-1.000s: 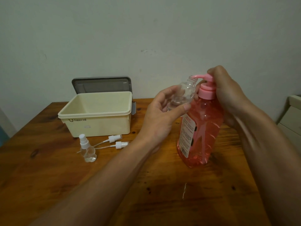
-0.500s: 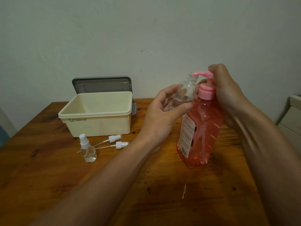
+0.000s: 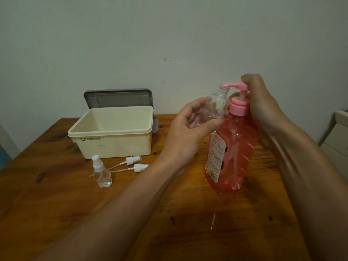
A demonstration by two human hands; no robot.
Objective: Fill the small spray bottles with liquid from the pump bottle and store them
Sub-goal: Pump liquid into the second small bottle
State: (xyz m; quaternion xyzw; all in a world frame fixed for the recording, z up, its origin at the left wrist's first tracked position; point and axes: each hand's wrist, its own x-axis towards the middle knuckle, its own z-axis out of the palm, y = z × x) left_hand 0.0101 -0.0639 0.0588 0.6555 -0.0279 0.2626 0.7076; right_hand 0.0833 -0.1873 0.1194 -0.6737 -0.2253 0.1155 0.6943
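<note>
Left hand (image 3: 190, 132) pinches a clear open bottle (image 3: 214, 108), tilted, with its mouth right at the spout of the pink pump bottle (image 3: 233, 147) standing on the table (image 3: 75, 204). Right hand (image 3: 263, 110) is curled over the pump head. Off to the left there's a cream box (image 3: 113, 140) with a grey lid (image 3: 118, 97) propped behind it. A capped bottle (image 3: 101, 174) stands in front, with two loose spray caps (image 3: 133, 160) lying beside it.

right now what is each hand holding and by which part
The left hand grips the uncapped small bottle round its body; the right hand holds the pump bottle by its pump head.
</note>
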